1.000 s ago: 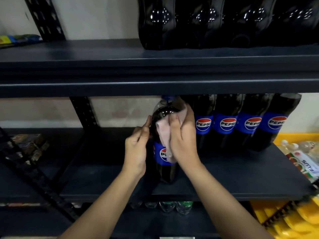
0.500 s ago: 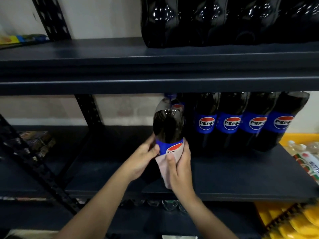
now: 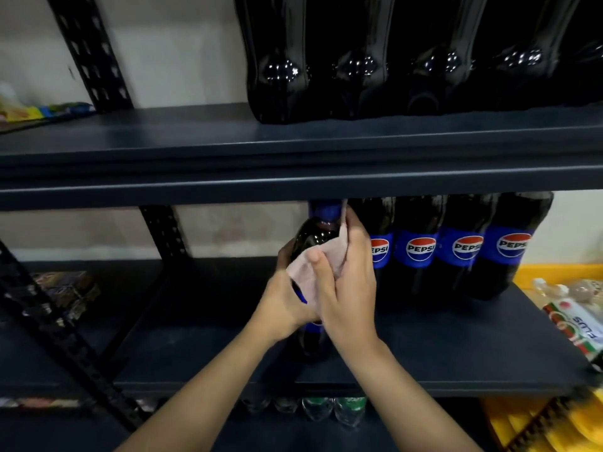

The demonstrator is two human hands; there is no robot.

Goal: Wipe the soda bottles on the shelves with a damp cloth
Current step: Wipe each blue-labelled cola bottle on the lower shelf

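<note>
My right hand (image 3: 347, 288), cloth (image 3: 326, 256) now higher on the Pepsi bottle (image 3: 313, 236); left hand (image 3: 284, 305) gripping its waist, bare shelf (image 3: 202, 321) leftward.

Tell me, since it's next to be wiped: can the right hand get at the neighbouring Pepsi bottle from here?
Probably yes. The right hand, pressing the cloth on the held bottle, sits right beside the neighbouring bottle, whose front is uncovered. The upper shelf hides its cap, so the top looks tighter.

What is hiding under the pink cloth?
Under the pink cloth is the dark soda bottle. The right hand presses the cloth on it while the left hand holds it. Its label is mostly covered.
</note>
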